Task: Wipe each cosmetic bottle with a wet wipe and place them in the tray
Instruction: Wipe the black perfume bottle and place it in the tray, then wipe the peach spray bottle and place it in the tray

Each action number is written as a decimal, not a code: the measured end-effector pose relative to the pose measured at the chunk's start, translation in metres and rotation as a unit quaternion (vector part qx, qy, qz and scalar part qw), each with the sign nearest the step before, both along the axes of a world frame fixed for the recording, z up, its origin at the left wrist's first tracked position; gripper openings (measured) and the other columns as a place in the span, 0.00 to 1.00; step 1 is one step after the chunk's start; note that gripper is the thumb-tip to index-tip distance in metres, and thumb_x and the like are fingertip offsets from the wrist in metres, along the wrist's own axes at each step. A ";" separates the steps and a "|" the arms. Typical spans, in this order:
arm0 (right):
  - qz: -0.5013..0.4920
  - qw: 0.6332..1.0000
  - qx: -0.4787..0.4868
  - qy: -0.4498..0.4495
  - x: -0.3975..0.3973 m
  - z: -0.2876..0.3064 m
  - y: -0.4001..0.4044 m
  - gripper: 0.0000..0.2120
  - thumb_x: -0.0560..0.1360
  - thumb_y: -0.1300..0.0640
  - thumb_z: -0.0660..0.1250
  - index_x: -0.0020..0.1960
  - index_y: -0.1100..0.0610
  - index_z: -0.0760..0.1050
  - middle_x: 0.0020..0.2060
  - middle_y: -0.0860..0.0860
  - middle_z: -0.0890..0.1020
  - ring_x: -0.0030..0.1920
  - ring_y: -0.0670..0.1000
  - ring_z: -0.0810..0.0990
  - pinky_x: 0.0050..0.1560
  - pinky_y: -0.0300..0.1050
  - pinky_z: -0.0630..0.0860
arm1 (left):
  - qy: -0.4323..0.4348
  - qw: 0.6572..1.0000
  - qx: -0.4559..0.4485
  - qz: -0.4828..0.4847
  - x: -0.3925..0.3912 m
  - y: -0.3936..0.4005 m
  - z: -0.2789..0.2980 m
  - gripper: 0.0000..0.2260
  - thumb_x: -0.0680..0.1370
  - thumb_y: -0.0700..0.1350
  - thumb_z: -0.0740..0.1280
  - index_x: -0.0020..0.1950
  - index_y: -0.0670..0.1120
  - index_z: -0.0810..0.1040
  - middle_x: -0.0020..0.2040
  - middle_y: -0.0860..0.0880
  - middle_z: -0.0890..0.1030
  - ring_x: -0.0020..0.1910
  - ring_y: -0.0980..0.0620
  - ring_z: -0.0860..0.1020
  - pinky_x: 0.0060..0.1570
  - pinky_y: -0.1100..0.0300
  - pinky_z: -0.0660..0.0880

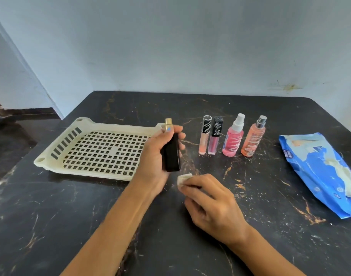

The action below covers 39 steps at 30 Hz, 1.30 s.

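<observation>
I've only got the one head cam here, wide-angle, looking forward and down from close above the near edge of the dark table, far wall up top, both forearms coming in from below.

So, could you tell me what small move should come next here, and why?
Probably bring the wipe in the right hand up against the black bottle that the left hand holds: the two are still apart, and the tray holds no bottle.

Table: tray, bottles, wipes pack.
</observation>
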State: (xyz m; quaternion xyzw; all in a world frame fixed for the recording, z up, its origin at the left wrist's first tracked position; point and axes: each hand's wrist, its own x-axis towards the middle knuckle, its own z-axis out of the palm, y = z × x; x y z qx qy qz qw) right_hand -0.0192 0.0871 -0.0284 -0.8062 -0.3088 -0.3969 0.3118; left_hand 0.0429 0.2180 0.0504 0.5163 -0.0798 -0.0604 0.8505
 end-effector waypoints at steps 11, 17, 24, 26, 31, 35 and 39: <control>-0.024 0.998 0.042 0.046 0.004 -0.001 -0.001 0.08 0.66 0.70 0.72 0.44 0.63 0.83 0.47 0.47 0.78 0.44 0.49 0.81 0.43 0.40 0.78 | -0.125 0.936 0.295 0.149 0.060 0.066 0.003 0.10 0.74 0.37 0.69 0.52 0.48 0.79 0.49 0.49 0.82 0.51 0.55 0.81 0.56 0.62 0.75; -0.026 0.997 0.044 0.050 0.005 -0.001 -0.001 0.09 0.65 0.70 0.72 0.43 0.63 0.84 0.46 0.47 0.79 0.46 0.46 0.81 0.45 0.38 0.78 | -0.125 0.927 0.338 0.101 0.077 0.071 -0.008 0.11 0.76 0.36 0.65 0.57 0.46 0.77 0.53 0.47 0.82 0.56 0.55 0.79 0.57 0.63 0.74; -0.028 0.997 0.040 0.060 0.004 0.000 -0.001 0.08 0.65 0.70 0.71 0.43 0.62 0.83 0.47 0.45 0.77 0.44 0.47 0.80 0.43 0.38 0.78 | -0.140 0.896 0.413 0.078 0.083 0.069 -0.008 0.15 0.77 0.36 0.63 0.63 0.44 0.73 0.57 0.47 0.81 0.58 0.55 0.78 0.61 0.62 0.72; -0.027 0.997 0.041 0.061 0.005 0.000 -0.001 0.09 0.65 0.70 0.71 0.43 0.61 0.83 0.46 0.46 0.77 0.44 0.46 0.80 0.43 0.37 0.78 | -0.153 0.884 0.435 0.080 0.083 0.067 -0.007 0.15 0.77 0.36 0.64 0.63 0.45 0.73 0.57 0.48 0.81 0.58 0.55 0.78 0.61 0.61 0.72; -0.030 0.996 0.050 0.068 0.004 0.000 -0.002 0.08 0.65 0.69 0.72 0.43 0.60 0.83 0.45 0.45 0.78 0.43 0.47 0.81 0.41 0.39 0.78 | -0.152 0.883 0.435 0.089 0.080 0.069 -0.004 0.19 0.76 0.38 0.67 0.66 0.47 0.70 0.61 0.50 0.77 0.60 0.56 0.75 0.65 0.55 0.70; -0.030 0.995 0.067 0.074 0.005 0.001 -0.003 0.09 0.66 0.69 0.72 0.43 0.59 0.82 0.45 0.46 0.79 0.43 0.47 0.81 0.40 0.40 0.78 | -0.181 0.855 0.446 0.195 0.070 0.055 0.009 0.23 0.74 0.49 0.69 0.68 0.51 0.67 0.66 0.54 0.71 0.64 0.60 0.68 0.57 0.71 0.64; -0.030 0.993 0.076 0.084 0.007 -0.002 -0.004 0.08 0.68 0.67 0.71 0.45 0.57 0.81 0.45 0.47 0.80 0.44 0.47 0.81 0.39 0.42 0.79 | -0.380 0.775 0.412 0.291 0.042 0.002 0.043 0.09 0.75 0.45 0.67 0.55 0.46 0.77 0.52 0.55 0.78 0.52 0.67 0.73 0.61 0.68 0.67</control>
